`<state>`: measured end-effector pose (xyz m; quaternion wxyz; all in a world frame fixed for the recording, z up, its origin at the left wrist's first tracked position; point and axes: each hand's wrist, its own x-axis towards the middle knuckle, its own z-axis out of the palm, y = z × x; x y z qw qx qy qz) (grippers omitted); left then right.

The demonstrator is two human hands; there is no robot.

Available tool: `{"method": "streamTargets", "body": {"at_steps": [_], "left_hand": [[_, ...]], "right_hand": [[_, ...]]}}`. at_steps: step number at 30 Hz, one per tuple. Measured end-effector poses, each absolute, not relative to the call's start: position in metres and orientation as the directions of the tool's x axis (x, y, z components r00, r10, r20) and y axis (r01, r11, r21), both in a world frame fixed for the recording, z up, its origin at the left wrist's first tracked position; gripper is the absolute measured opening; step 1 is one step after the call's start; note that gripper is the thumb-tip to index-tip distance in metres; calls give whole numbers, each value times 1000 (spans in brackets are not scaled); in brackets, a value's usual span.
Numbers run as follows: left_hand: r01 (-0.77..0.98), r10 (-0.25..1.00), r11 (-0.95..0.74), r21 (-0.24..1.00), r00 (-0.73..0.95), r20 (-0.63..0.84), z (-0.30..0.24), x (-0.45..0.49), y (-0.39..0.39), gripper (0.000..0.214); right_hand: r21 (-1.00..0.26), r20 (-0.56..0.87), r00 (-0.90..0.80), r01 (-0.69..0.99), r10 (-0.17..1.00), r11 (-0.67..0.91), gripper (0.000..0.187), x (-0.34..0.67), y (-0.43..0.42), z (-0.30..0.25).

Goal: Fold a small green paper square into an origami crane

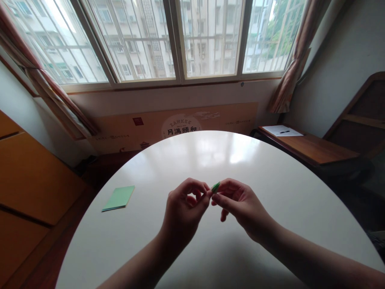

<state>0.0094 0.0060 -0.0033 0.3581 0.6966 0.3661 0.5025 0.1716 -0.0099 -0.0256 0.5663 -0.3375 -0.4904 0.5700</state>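
Above the middle of the round white table [270,176], my left hand [185,208] and my right hand [240,204] meet fingertip to fingertip. Between them sits a tiny folded piece of green paper [215,187], pinched by the thumbs and forefingers of both hands. Only its upper tip shows; the rest is hidden by the fingers. A thin stack of green paper squares [118,198] lies flat on the table to the left, well apart from my left hand.
A dark wooden side table [313,148] at the right carries a white sheet and a pen [283,131]. An orange printed board [180,126] leans under the window. Wooden panels [27,176] stand at the left.
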Motion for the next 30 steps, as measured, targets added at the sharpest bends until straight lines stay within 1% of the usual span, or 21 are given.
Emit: {"method": "streamTargets", "body": {"at_steps": [2,4,14,18,23,26,30], "left_hand": [[97,901,-406,909,213,379,-6,11,7,11],[80,918,-366,927,196,345,-7,11,7,11],[98,938,-321,942,169,303,-8,13,8,11],[70,951,-274,959,170,259,-5,14,9,15],[26,957,-197,980,221,187,-4,12,12,23],[-15,949,-148,989,279,147,-5,9,15,27],[-58,928,-98,994,354,112,-5,9,17,25]], "right_hand": [[-943,179,-105,-302,978,140,19,171,-9,-26],[-946,190,-78,-280,979,162,18,171,-9,-28],[-961,202,-41,-200,978,190,20,175,-9,-29],[-960,188,-29,-218,982,178,23,175,-8,-30],[-950,160,-18,-274,987,149,36,176,-6,-33],[-952,187,-20,-252,982,176,33,176,-6,-33],[-955,205,10,-218,979,202,33,175,-7,-31]]}}
